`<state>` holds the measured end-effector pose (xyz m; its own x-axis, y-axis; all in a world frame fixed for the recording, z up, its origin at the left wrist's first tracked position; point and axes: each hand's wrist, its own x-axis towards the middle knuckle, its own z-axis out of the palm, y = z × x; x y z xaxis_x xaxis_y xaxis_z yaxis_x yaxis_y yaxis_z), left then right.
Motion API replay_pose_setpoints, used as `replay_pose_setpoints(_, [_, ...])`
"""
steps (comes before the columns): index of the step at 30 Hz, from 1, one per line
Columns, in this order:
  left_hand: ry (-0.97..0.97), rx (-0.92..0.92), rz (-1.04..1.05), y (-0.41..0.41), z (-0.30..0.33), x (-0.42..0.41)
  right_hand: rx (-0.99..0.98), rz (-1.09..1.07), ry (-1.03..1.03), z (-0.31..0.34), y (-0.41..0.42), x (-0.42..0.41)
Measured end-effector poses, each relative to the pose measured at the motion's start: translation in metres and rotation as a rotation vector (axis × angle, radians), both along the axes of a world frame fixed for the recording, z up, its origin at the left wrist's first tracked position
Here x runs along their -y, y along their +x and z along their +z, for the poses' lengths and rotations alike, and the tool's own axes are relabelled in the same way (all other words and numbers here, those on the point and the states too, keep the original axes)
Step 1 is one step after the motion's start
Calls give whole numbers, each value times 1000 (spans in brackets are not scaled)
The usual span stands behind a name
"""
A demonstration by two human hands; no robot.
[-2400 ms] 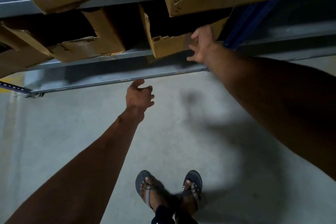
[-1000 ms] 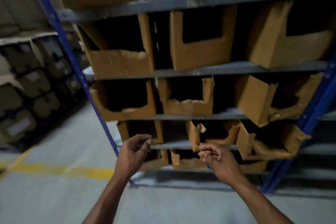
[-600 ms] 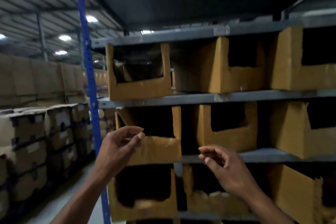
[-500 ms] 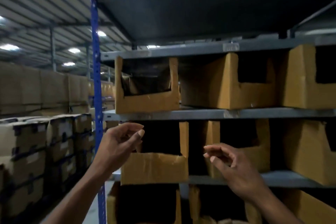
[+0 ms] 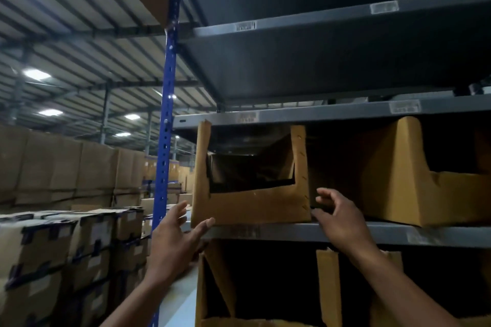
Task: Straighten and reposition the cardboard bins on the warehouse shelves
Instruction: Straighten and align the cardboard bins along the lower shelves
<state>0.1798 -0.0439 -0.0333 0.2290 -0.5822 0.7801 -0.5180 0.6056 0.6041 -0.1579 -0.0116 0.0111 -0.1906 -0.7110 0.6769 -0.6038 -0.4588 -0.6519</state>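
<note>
**Hands at a cardboard bin**

While both arms reach up, the left hand (image 5: 175,236) spreads open beside the bin (image 5: 249,207), and the right hand (image 5: 337,218) curls loosely at its right corner, gripping nothing. Torn-edged, it sits on a grey metal shelf (image 5: 345,233). Beyond, taped cartons (image 5: 66,247) stand stacked under a ribbed roof.

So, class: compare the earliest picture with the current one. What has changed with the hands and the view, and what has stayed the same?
The view has swung up from the floor to a higher shelf. Both hands have risen: the left hand and the right hand now flank the leftmost cardboard bin, fingers spread near its lower corners. The right hand has left the low bin it touched. Neither hand grips anything, as before.
</note>
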Motion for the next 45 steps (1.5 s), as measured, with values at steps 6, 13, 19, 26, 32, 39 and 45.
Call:
replay_pose_setpoints(6, [-46,114,-75,27,-2,40,60,-14,211,0,26,36])
replay_pose_setpoints(13, [5,126,-324,73,10,59,204,-3,132,-8,66,27])
replay_pose_setpoints(19, [89,37,-608,109,15,72,349,-47,-79,-20,91,8])
replay_pose_setpoints(26, [27,-48,-540,86,3,80,17,-395,-135,-34,94,20])
replay_pose_setpoints(32, [-268,221,130,72,-15,98,-163,-477,-112,-49,83,46])
replay_pose_setpoints(39, [-548,698,206,45,-44,107,-624,-538,-172,-73,105,65])
replay_pose_setpoints(45, [-512,824,286,53,-48,127,-684,-569,-182,-83,104,84])
